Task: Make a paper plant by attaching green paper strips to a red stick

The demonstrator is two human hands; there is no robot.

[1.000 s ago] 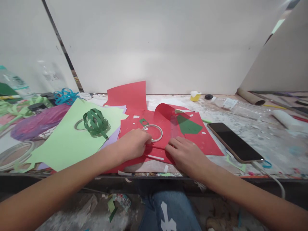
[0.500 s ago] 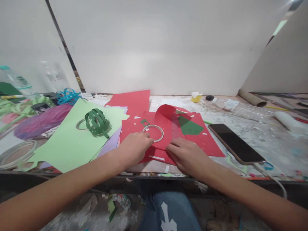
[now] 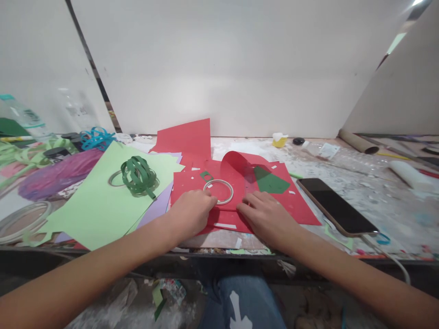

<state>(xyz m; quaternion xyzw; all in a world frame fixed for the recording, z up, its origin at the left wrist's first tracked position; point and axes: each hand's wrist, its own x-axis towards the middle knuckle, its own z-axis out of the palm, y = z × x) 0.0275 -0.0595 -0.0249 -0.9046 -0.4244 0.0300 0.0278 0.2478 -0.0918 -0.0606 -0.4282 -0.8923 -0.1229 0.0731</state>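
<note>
A red paper sheet (image 3: 228, 170) lies in front of me, its far part curling up and a narrow fold along its near edge. My left hand (image 3: 194, 212) is closed on the left part of that edge, thumb and fingers together. My right hand (image 3: 265, 214) presses with bent fingers on the right part. Between them a roll of white tape (image 3: 231, 194) rests on the red sheet. A small green paper piece with a hole (image 3: 206, 176) and a larger dark green piece (image 3: 270, 180) lie close by. More red paper (image 3: 187, 141) stands against the wall behind.
Light green paper (image 3: 92, 196) with a dark green strip ball (image 3: 139, 176) covers the left. A phone (image 3: 336, 205) with a cable lies at right. Further back are a yellow pot (image 3: 279, 140), a clear plastic bottle (image 3: 353, 159) and a cardboard tube (image 3: 358, 140). A larger tape roll (image 3: 48, 214) sits far left.
Both hands stay at the near edge of the red sheet, with only slight shifts of the fingers. The red paper at the back leans a little higher against the wall.
</note>
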